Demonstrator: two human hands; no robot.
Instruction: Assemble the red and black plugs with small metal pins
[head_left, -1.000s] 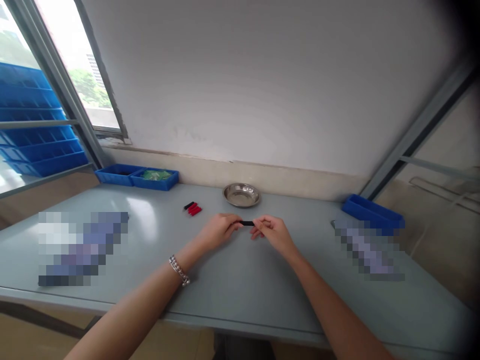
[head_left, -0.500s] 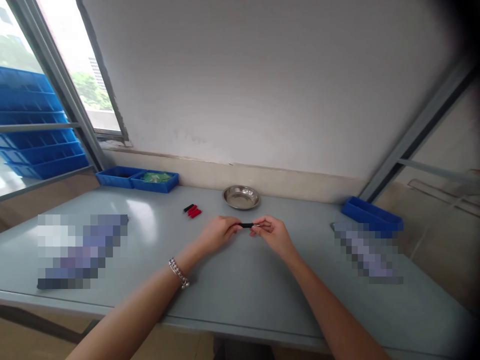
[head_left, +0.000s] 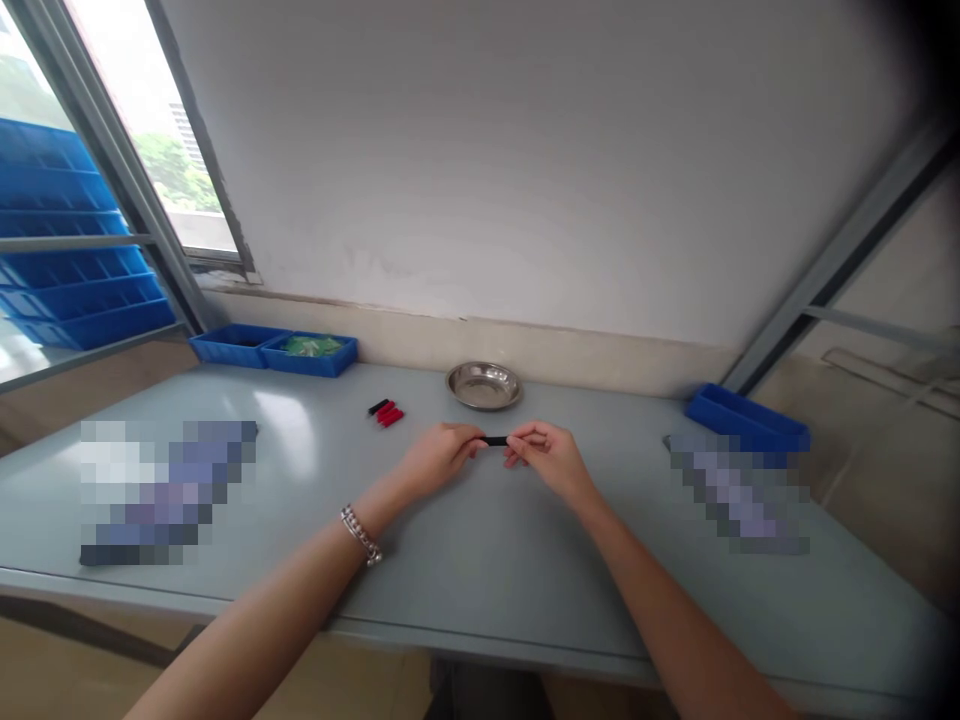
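Observation:
Between my two hands, above the middle of the grey table, is a short, slim black rod (head_left: 496, 441), held level. My left hand (head_left: 444, 455) pinches its left end, and a silver bracelet circles that wrist. The fingertips of my right hand (head_left: 546, 452) close on the other end and hide it. Left of the hands lie several similar small pieces: a black piece (head_left: 379, 408) and red pieces (head_left: 389, 414), some with a thin tip. Just beyond the hands stands a shallow round metal dish (head_left: 484, 402).
Two blue bins (head_left: 309, 364) stand at the back left, one holding green-and-white packets. Another blue bin (head_left: 748, 420) is at the back right. Pixelated flat items lie on the table (head_left: 450, 560) at both sides. Stacked blue bins (head_left: 82, 270) fill a rack on the left.
My right fingertips have shifted on the rod: a pale, shiny bit visible by them earlier is now covered. The rod stays between both hands. The view has tilted slightly.

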